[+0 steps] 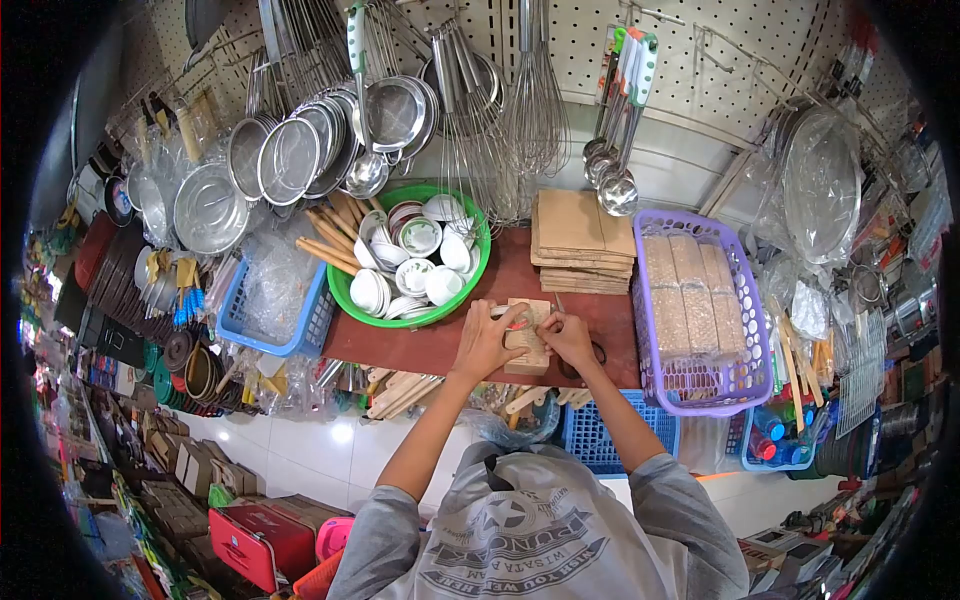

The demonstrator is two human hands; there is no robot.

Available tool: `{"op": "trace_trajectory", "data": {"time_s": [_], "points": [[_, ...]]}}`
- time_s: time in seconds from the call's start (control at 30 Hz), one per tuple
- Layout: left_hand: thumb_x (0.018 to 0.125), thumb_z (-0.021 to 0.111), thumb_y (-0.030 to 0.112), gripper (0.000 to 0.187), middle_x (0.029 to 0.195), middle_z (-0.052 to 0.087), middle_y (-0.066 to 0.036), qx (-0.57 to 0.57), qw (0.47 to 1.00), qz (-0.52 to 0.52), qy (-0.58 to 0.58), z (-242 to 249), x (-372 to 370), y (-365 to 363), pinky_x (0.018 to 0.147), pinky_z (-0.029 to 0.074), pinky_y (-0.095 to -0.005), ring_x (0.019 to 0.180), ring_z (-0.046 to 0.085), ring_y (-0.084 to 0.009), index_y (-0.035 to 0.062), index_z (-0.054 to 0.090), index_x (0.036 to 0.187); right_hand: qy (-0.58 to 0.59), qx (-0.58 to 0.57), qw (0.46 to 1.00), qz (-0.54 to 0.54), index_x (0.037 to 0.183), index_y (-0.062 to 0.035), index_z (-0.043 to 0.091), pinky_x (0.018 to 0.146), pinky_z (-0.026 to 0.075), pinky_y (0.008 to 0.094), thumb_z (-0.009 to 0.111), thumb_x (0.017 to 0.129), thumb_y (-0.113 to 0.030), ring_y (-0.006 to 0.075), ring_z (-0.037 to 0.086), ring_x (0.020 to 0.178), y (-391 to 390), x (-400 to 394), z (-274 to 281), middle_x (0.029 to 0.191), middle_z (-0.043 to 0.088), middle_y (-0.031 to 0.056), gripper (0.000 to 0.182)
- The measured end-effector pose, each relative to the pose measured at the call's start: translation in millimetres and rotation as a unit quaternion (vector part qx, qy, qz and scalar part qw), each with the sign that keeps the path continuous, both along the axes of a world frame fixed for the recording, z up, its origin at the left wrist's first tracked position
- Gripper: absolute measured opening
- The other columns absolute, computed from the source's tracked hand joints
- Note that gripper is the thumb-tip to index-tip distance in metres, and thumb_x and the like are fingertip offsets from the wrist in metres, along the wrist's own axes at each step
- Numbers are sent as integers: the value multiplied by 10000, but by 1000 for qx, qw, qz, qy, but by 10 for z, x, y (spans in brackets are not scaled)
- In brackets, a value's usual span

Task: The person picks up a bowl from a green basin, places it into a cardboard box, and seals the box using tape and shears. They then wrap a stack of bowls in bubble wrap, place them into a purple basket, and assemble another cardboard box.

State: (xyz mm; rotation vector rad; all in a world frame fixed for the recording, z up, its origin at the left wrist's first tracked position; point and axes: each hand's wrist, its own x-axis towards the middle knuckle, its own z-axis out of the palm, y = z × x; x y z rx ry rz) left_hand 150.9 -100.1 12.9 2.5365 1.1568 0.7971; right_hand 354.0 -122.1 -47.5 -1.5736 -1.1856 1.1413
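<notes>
On the worktop: small box, flat between both hands. Looks light, stiffish, crushable; best held by its long sides. Left hand half-spread along one side; right fingertips pinched over it, pinched item unclear.

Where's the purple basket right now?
In the head view, the purple basket is on the person's right, just right of the stack of brown cardboard.
</notes>
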Motion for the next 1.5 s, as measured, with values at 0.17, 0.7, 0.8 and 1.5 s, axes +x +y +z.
{"op": "trace_trajectory", "data": {"time_s": [0.17, 0.7, 0.8, 1.5], "points": [[583, 892, 265, 801, 1055, 446, -144, 7, 1000, -5, 6, 2, -4, 23, 879, 408, -438, 1008, 452, -335, 240, 550, 1307, 19, 3, 1000, -22, 831, -23, 531, 493, 550, 273, 706, 846, -62, 126, 658, 544, -8, 8, -50, 646, 640, 54, 180], [551, 926, 279, 837, 1168, 452, -166, -11, 999, 16, -25, -23, 21, -9, 930, 395, -453, 1094, 450, -355, 239, 547, 1295, -33, 10, 999, -39, 875, -105, 529, 474, 463, 279, 664, 882, -150, 100, 565, 519, -123, -16, -46, 642, 585, 15, 142], [553, 923, 283, 835, 1177, 456, -161, -9, 1000, 16, -18, -29, 10, -4, 926, 391, -450, 1095, 448, -349, 244, 549, 1298, -133, -28, 988, -68, 940, -112, 544, 601, 519, 371, 662, 882, -245, 190, 643, 666, -182, 36, 64, 742, 637, 65, 187], [569, 917, 300, 860, 1218, 451, -144, 16, 999, 16, -32, -143, -30, -5, 922, 386, -454, 1098, 445, -339, 269, 525, 1333, -470, -133, 872, -19, 1172, -104, 639, 873, 543, 439, 840, 625, -413, 363, 680, 961, -742, 79, -42, 942, 710, 193, 659]]}}
